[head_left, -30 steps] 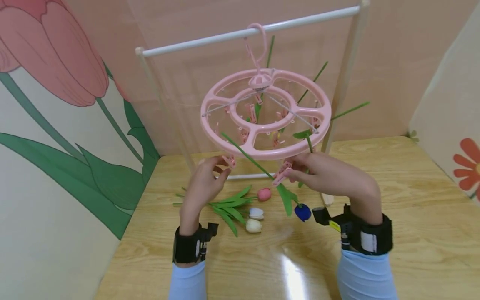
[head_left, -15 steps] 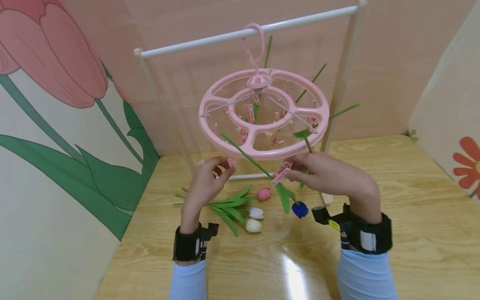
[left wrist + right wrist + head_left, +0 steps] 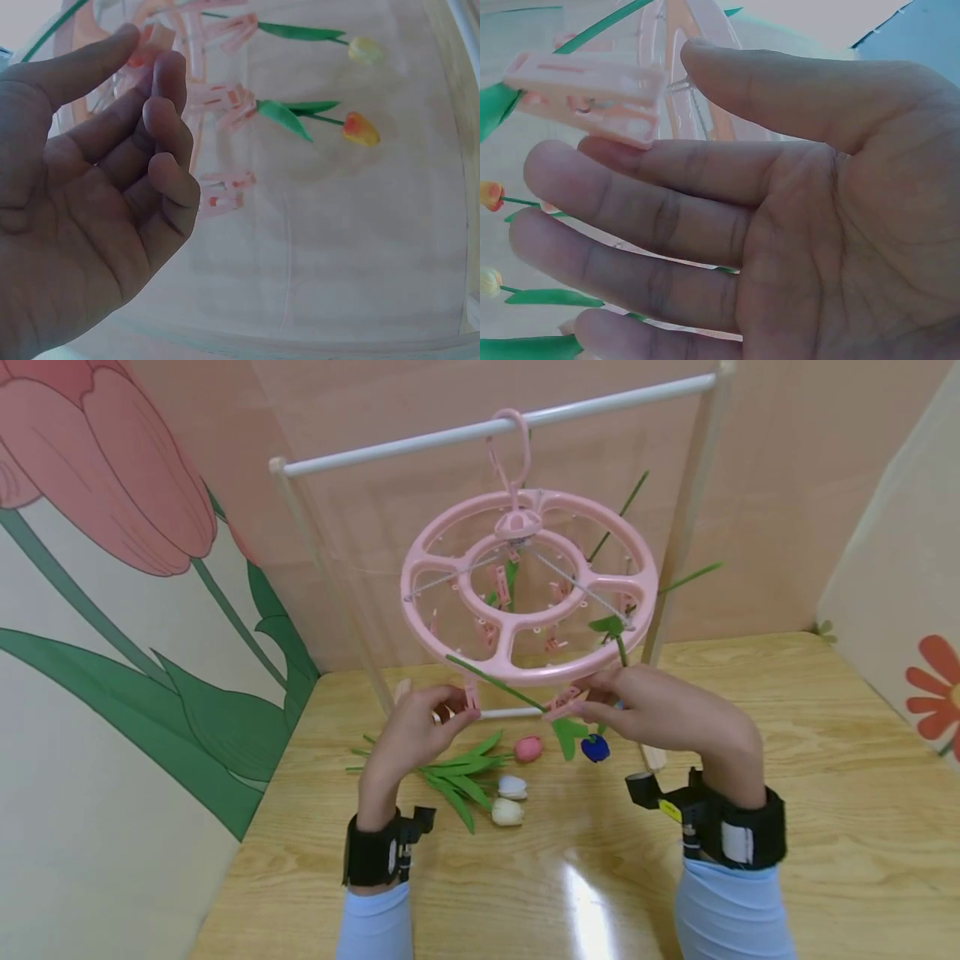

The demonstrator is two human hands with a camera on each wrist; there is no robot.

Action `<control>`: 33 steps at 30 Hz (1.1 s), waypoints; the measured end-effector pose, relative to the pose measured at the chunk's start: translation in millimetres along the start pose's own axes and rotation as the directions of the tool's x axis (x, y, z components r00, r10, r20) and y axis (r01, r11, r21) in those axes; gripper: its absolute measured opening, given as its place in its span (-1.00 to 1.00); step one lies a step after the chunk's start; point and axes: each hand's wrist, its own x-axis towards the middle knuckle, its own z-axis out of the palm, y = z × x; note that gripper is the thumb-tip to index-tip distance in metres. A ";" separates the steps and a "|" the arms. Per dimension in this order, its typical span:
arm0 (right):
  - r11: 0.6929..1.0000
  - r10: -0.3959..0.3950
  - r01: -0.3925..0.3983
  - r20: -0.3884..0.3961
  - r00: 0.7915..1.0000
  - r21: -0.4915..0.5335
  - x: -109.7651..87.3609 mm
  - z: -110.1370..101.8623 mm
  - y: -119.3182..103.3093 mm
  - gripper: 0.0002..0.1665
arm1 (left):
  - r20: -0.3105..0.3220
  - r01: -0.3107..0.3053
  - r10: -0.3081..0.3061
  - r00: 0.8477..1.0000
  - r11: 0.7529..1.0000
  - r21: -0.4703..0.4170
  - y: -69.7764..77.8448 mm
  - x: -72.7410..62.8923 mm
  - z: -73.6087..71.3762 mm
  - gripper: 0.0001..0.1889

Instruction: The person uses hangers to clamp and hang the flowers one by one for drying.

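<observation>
A round pink clip hanger [image 3: 525, 672] hangs by its hook from a white rail. At its front left, my left hand [image 3: 420, 727] pinches a pink clothespin [image 3: 471, 693] between thumb and fingers. My right hand [image 3: 645, 706] is at the front right rim beside another pink clothespin [image 3: 592, 97]. That clothespin is clamped on the stem of a blue tulip [image 3: 595, 748], head low and stem slanting up to the left. In the right wrist view the thumb is apart from this clothespin, and the index fingertip touches its underside.
A pink tulip [image 3: 528, 748] and two whitish tulips [image 3: 507, 812] lie on the wooden table [image 3: 480, 893]. An orange-yellow tulip [image 3: 361, 130] and a pale yellow tulip [image 3: 366, 50] hang in clothespins. The rail [image 3: 420, 439] stands on side posts before a pink backdrop.
My left hand has shifted slightly right and down, and its clothespin now hangs upright. The blue tulip's head has risen, and its clothespin is more level. The hanger has tilted slightly.
</observation>
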 end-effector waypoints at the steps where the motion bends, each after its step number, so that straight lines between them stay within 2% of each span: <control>1: 1.000 0.008 -0.008 0.009 1.000 0.005 -0.6 -0.2 0.3 -0.75 | 0.007 -0.001 0.001 1.000 1.000 -0.002 1.2 -0.3 -0.2 -0.86; 7: 1.000 0.014 -0.014 0.028 1.000 0.017 -4.1 -1.9 1.3 -0.69 | 0.043 -0.023 0.024 0.999 1.000 -0.016 6.3 -1.6 0.8 -0.87; 12: 0.996 0.085 -0.085 0.018 0.996 0.002 -8.9 -5.2 1.2 -0.69 | 0.055 -0.035 0.036 0.998 0.999 -0.015 14.1 -0.9 3.8 -0.86; 16: 0.993 0.115 -0.115 0.012 0.993 -0.014 -15.1 -8.3 -1.6 -0.58 | 0.057 -0.049 0.049 0.997 0.999 -0.004 20.7 0.5 7.8 -0.87; 19: 0.996 0.092 -0.092 0.015 0.996 -0.009 -18.8 -9.3 -5.9 -0.51 | 0.063 -0.059 0.059 0.996 0.998 -0.002 23.4 1.9 11.9 -0.88; 23: 1.000 0.025 -0.025 0.042 0.999 0.005 -17.5 -6.5 -12.8 -0.55 | 0.071 -0.076 0.077 0.995 0.997 -0.007 26.6 3.9 18.2 -0.87; 29: 0.999 -0.026 0.023 0.116 0.993 0.031 0.8 8.9 -22.2 -0.62 | 0.078 -0.103 0.104 0.992 0.994 -0.019 32.7 5.3 25.4 -0.85; 31: 0.998 -0.027 0.021 0.119 0.992 0.051 7.2 15.3 -24.9 -0.59 | 0.075 -0.110 0.112 0.991 0.993 -0.029 35.3 5.7 27.3 -0.83; 33: 0.997 -0.030 0.022 0.108 0.994 0.074 11.9 20.7 -26.6 -0.45 | 0.077 -0.118 0.121 0.990 0.992 -0.035 38.2 6.3 29.1 -0.81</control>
